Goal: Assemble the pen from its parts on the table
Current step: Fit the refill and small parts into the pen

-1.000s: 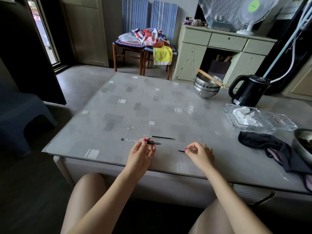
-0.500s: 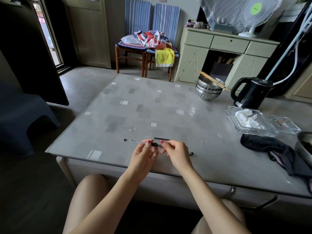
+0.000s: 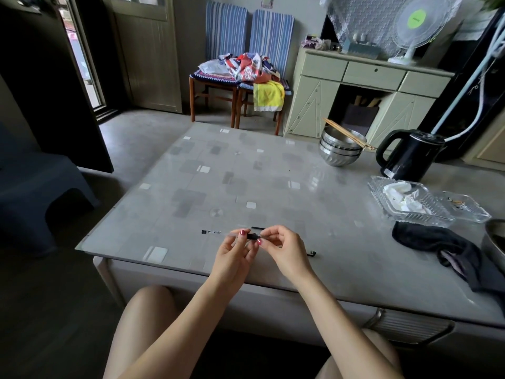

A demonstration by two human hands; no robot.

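Observation:
The clear pen barrel (image 3: 216, 232) with a black end cap points left, just above the grey table (image 3: 191, 203) near its front edge. My left hand (image 3: 235, 254) pinches the barrel at its black grip section. My right hand (image 3: 285, 248) meets it from the right, fingertips closed on the barrel's tip end. A thin black refill (image 3: 258, 228) lies on the table just behind my fingers, mostly hidden. A small black pen part (image 3: 312, 253) lies on the table to the right of my right hand.
Stacked steel bowls with chopsticks (image 3: 341, 149) and a black kettle (image 3: 410, 157) stand at the back right. A glass tray with tissue (image 3: 404, 206), a small glass dish (image 3: 467, 209), a dark cloth (image 3: 442, 250) and a metal bowl (image 3: 496, 242) fill the right side.
My right hand left the small black part on the table and moved left to the pen's tip end. My left hand kept its hold on the barrel.

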